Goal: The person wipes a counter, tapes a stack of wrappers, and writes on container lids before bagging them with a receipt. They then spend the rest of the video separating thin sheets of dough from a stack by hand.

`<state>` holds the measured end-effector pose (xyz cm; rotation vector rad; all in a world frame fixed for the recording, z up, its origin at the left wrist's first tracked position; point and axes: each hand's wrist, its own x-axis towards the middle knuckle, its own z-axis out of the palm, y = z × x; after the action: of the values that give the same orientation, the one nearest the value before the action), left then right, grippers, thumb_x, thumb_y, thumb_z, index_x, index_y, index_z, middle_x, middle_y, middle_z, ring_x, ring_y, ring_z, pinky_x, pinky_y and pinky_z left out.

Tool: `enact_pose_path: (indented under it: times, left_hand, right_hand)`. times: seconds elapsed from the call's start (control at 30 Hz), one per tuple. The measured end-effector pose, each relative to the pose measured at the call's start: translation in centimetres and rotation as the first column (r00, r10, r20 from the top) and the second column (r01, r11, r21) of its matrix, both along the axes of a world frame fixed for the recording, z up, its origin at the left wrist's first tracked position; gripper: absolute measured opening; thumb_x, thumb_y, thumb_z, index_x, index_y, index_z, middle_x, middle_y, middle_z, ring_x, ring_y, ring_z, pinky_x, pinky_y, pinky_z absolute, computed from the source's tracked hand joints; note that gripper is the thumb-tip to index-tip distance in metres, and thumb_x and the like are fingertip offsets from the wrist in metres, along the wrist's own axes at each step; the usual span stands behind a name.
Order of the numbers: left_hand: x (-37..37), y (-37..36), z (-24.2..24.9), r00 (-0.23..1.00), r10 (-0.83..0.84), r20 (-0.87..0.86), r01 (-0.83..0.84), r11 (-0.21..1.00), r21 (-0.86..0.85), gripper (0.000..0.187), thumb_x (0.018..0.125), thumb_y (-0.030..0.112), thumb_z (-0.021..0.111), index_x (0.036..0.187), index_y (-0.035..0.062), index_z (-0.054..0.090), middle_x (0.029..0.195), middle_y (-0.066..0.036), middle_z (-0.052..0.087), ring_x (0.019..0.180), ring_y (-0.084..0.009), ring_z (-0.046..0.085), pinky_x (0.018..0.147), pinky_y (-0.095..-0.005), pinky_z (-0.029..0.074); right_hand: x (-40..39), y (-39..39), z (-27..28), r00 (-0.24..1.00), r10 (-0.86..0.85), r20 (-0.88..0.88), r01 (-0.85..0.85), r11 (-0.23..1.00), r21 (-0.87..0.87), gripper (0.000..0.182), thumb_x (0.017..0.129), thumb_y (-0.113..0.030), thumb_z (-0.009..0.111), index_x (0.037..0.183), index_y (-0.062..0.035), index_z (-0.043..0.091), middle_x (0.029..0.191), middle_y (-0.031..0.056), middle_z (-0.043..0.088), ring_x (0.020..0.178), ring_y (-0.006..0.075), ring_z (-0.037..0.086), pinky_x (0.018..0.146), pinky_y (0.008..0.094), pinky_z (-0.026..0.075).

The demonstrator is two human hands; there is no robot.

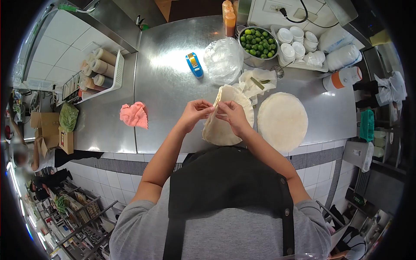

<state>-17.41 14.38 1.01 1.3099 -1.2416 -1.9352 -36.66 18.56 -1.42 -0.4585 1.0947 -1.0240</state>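
Observation:
Both hands are at the upper edge of a stack of large pale flour tortillas (229, 130), close in front of my body. The left part of the stack is lifted and tilted up, with several thin edges showing. My left hand (196, 115) pinches that raised edge from the left. My right hand (235, 118) is closed on the same edge from the right, its fingertips near the left ones. Beside them, on the right, another round tortilla pile (282, 122) lies flat. Behind the stack is a crumpled white wrapper (245, 84) with green strips on it.
On the steel counter (169, 95) are a pink cloth (134, 115), a blue tape dispenser (194, 65), a clear plastic bag (223, 60), and a bowl of limes (258, 43). Sauce bottles (230, 24), stacked white cups (299, 50) and a white basket (116, 78) stand around the edges.

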Motion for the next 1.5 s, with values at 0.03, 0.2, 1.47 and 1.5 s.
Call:
enact_pose_path:
  times: [0.03, 0.2, 1.47, 1.5]
  left_hand:
    - [-0.3, 0.3, 0.0, 1.0, -0.003, -0.001, 0.003, 1.0, 0.002, 0.022, 0.09, 0.024, 0.075, 0.1, 0.006, 0.068, 0.092, -0.002, 0.069, 0.084, -0.0096, 0.062, 0.076, -0.0276, 0.05]
    - [-1.0, 0.9, -0.3, 0.998, 0.022, 0.054, -0.019, 0.999, -0.048, 0.021, 0.086, 0.017, 0.076, 0.097, 0.0014, 0.068, 0.092, -0.007, 0.069, 0.083, -0.0116, 0.064, 0.075, -0.0271, 0.053]
    - [-6.2, 2.3, 2.7, 0.991, -0.02, -0.134, 0.033, 0.995, 0.095, 0.011, 0.091, 0.01, 0.072, 0.097, 0.0006, 0.071, 0.093, -0.005, 0.071, 0.084, -0.0117, 0.067, 0.076, -0.0298, 0.058]
    - [-6.4, 2.3, 2.4, 0.992, 0.001, -0.127, 0.012, 0.995, 0.098, 0.009, 0.091, 0.009, 0.07, 0.096, 0.0011, 0.07, 0.092, -0.005, 0.07, 0.084, -0.0115, 0.067, 0.075, -0.0295, 0.058]
  right_hand:
    - [-0.3, 0.1, 0.1, 1.0, -0.003, -0.001, 0.003, 1.0, 0.002, 0.026, 0.097, -0.022, 0.066, 0.111, 0.0007, 0.062, 0.11, 0.0098, 0.064, 0.101, 0.0184, 0.064, 0.089, 0.0382, 0.057]
    - [-1.0, 0.9, 0.8, 0.998, 0.0, 0.055, -0.001, 1.0, 0.022, 0.015, 0.099, -0.019, 0.061, 0.097, -0.0044, 0.061, 0.094, 0.0045, 0.065, 0.091, 0.0165, 0.066, 0.085, 0.0388, 0.058]
    - [-5.9, 2.6, 5.6, 0.977, -0.067, -0.202, 0.043, 0.991, -0.124, 0.015, 0.088, -0.014, 0.072, 0.084, -0.0041, 0.061, 0.082, 0.0014, 0.064, 0.075, 0.0096, 0.063, 0.074, 0.0271, 0.055]
    - [-6.0, 2.6, 5.0, 0.97, -0.077, -0.233, 0.048, 0.991, -0.126, 0.014, 0.087, -0.011, 0.07, 0.08, -0.005, 0.06, 0.079, 0.0007, 0.063, 0.071, 0.0085, 0.061, 0.069, 0.0261, 0.054]
